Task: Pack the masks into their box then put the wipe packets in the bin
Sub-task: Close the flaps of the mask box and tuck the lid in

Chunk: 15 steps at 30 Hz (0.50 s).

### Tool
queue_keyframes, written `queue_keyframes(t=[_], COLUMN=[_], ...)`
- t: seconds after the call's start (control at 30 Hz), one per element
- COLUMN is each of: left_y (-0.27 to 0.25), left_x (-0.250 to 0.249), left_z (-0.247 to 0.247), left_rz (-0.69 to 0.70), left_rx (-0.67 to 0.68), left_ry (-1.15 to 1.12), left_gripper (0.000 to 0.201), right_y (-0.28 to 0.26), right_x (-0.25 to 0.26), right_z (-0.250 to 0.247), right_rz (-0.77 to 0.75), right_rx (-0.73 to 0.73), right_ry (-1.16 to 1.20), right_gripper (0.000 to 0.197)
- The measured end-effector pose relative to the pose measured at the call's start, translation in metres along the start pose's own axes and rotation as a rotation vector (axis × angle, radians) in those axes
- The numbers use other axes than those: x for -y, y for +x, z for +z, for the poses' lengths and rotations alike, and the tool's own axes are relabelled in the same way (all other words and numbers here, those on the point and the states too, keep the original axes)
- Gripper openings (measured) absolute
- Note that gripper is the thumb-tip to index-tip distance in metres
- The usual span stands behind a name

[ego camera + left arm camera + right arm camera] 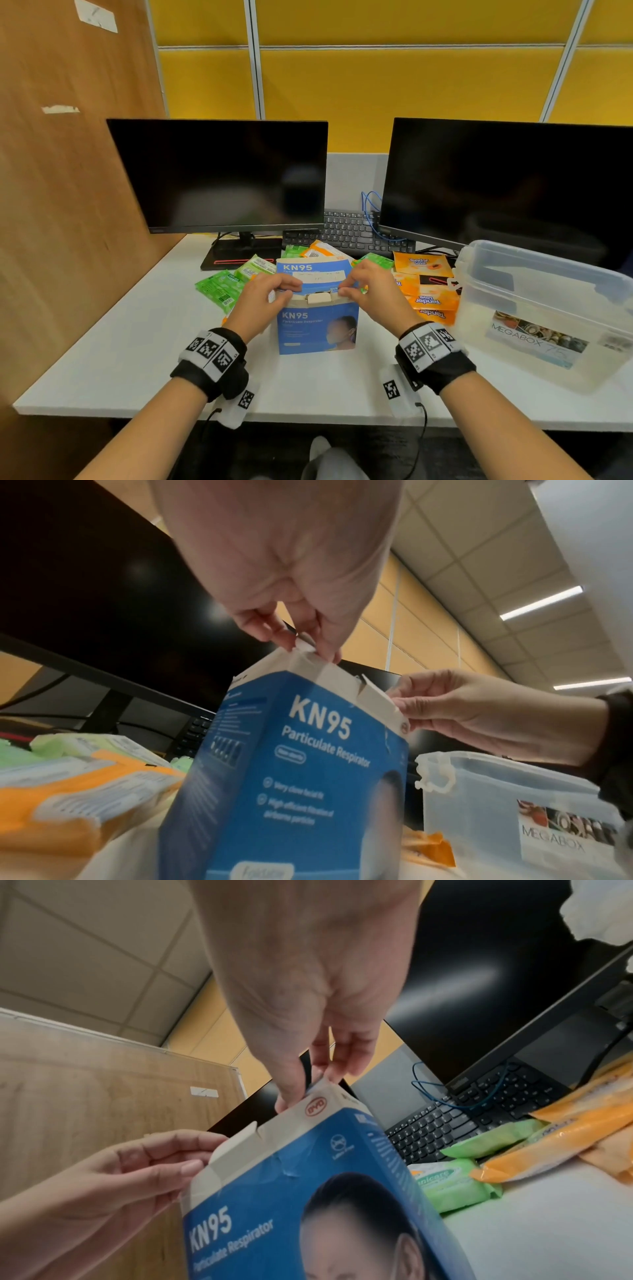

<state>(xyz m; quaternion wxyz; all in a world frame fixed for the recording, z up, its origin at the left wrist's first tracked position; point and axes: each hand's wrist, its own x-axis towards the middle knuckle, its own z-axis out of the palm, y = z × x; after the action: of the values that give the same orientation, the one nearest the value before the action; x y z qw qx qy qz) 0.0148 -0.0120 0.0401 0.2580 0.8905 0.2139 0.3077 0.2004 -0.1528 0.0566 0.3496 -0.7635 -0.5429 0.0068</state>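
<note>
A blue KN95 mask box (317, 329) stands upright at the middle of the white desk, its top lid flap (313, 274) raised. My left hand (270, 296) pinches the left corner of the box top (304, 647). My right hand (363, 289) pinches the right corner of the top (315, 1096). A pale item shows inside the open top; I cannot tell whether it is a mask. Green wipe packets (222, 286) lie left behind the box and orange wipe packets (428, 298) lie to its right. The clear plastic bin (548, 308) sits at the right.
Two dark monitors (219, 174) stand at the back with a black keyboard (349, 229) and a blue cable (371, 212) between them. A wooden partition (68, 171) walls off the left. The desk's front edge (205, 411) is near my wrists.
</note>
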Motion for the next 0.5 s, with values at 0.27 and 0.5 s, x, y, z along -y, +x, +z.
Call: queue_keyframes(t=[0.27,0.5], left_y=[-0.007,-0.006], left_x=[0.009,0.008], left_z=[-0.005,0.007], left_rz=[-0.052,0.055], left_rx=[-0.102,-0.223], left_ry=[-0.103,-0.106], left_gripper=[0.022,0.012], right_y=[0.000,-0.001], right_x=[-0.006,-0.001], right_z=[-0.006,0.005], right_rz=[-0.009,-0.080], right_rx=[0.008,-0.020], right_ry=[0.097,-0.189], right_gripper=[0.020,0.018])
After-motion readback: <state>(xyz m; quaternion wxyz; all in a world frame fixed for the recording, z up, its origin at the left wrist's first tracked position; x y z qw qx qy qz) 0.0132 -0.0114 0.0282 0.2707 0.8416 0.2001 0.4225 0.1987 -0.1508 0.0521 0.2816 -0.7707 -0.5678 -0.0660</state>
